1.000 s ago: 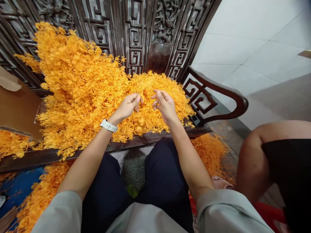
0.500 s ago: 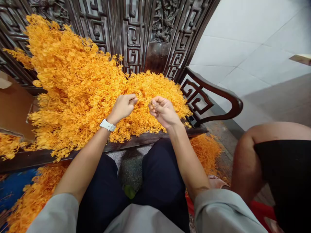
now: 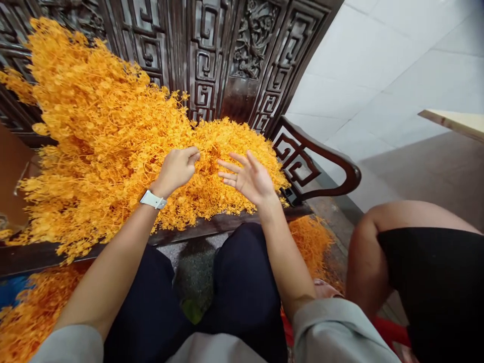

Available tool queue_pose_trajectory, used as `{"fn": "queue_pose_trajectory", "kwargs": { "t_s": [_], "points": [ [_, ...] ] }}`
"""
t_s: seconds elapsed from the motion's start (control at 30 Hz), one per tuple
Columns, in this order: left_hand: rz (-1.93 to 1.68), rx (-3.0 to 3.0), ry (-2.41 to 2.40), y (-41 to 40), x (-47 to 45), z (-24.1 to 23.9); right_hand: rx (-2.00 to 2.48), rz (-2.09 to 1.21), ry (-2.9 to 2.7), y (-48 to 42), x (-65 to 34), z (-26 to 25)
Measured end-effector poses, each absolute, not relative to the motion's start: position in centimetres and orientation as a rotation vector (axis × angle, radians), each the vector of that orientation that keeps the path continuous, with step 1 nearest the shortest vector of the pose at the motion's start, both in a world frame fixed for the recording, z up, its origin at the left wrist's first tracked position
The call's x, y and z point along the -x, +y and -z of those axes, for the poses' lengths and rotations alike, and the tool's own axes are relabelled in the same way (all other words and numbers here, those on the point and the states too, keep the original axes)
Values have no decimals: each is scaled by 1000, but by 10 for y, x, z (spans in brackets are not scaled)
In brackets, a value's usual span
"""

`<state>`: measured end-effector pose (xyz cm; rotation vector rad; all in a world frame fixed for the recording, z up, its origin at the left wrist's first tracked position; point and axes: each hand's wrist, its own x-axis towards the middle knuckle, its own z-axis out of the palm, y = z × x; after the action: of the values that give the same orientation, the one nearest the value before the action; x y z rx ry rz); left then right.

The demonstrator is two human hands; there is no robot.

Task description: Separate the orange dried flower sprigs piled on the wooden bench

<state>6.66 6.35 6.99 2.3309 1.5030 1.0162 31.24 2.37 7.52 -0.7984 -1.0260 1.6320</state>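
Orange-yellow plastic-looking flower sprigs lie heaped on a dark carved wooden bench, highest toward the left. My left hand, with a white watch on its wrist, is held over the front of the heap. Its thumb and fingers are pressed together; whatever lies between them is too small to make out. To its right, my right hand is open above the lower part of the heap, fingers spread and nothing held. A gap separates the two hands.
A carved armrest bounds the bench at right. Another person's bare knee is close on my right. More orange sprigs lie on the floor, and also at lower left. A brown cardboard box stands at the left edge.
My right hand has gone from a closed pinch to spread fingers, releasing what little it held. My left hand stays pinched. The whole view has shifted slightly.
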Motion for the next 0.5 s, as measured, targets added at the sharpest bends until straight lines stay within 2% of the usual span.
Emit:
{"fn": "queue_pose_trajectory", "kwargs": {
  "t_s": [0.1, 0.27, 0.4, 0.5],
  "points": [
    [-872, -2564, 1444, 58, -71, -70, 958, -1447, -1002, 32, -306, -64],
    [-743, -2743, 1373, 55, -69, -67, 937, -1250, -1213, 25, -301, -60],
    [-789, -2507, 1319, 56, -70, -64, 820, -1119, -1514, 10, -296, -68],
    [-803, -2332, 1151, 53, -77, -66, 647, -1201, -1866, -4, -297, -77]
  ]
}}
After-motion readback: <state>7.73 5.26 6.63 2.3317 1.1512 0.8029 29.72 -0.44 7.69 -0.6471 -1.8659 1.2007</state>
